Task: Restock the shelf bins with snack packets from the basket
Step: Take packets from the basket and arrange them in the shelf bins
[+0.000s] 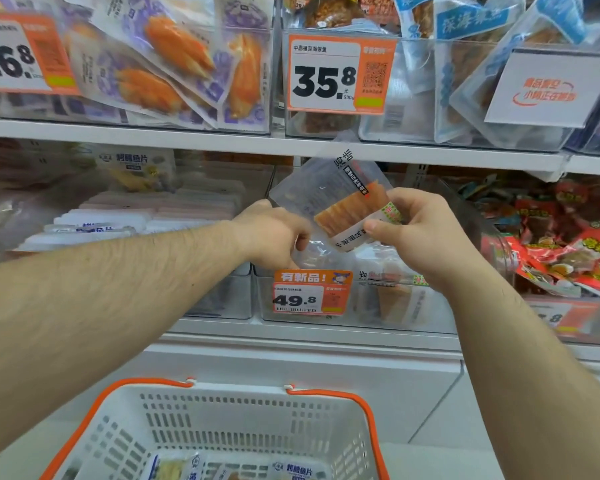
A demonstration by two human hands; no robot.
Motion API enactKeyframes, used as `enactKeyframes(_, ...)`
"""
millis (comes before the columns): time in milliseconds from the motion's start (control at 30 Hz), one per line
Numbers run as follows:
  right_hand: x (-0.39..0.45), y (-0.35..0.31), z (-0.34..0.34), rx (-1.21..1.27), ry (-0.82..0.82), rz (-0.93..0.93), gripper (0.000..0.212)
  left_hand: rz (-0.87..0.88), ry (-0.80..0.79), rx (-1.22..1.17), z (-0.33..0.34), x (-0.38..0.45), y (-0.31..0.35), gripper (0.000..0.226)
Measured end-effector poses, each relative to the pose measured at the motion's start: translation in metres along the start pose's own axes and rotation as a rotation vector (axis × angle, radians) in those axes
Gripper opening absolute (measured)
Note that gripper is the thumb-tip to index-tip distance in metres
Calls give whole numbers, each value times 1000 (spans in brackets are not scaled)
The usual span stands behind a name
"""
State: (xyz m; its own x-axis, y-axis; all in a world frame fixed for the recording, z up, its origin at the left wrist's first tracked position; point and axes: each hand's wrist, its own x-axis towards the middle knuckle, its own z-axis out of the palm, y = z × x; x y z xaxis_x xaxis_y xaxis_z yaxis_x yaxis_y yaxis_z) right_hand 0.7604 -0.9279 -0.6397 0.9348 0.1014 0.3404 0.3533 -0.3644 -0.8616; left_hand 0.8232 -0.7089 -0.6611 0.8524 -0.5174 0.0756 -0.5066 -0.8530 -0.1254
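Snack packet between both hands.

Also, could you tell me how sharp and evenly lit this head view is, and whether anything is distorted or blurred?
Head view: bright, even shop light, soft shadows; wide-angle bending of the shelf edge; the 35.8 price tag is sharp; the left-hand bins behind clear fronts look hazy; the packet in both hands is readable, slightly soft; the basket is cut off at the bottom.
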Motion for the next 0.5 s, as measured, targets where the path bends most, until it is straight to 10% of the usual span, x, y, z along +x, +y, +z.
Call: enactKeyframes(500, 6, 21, 10, 64, -89, 67, 19, -151, 24, 165, 10, 1, 5, 30)
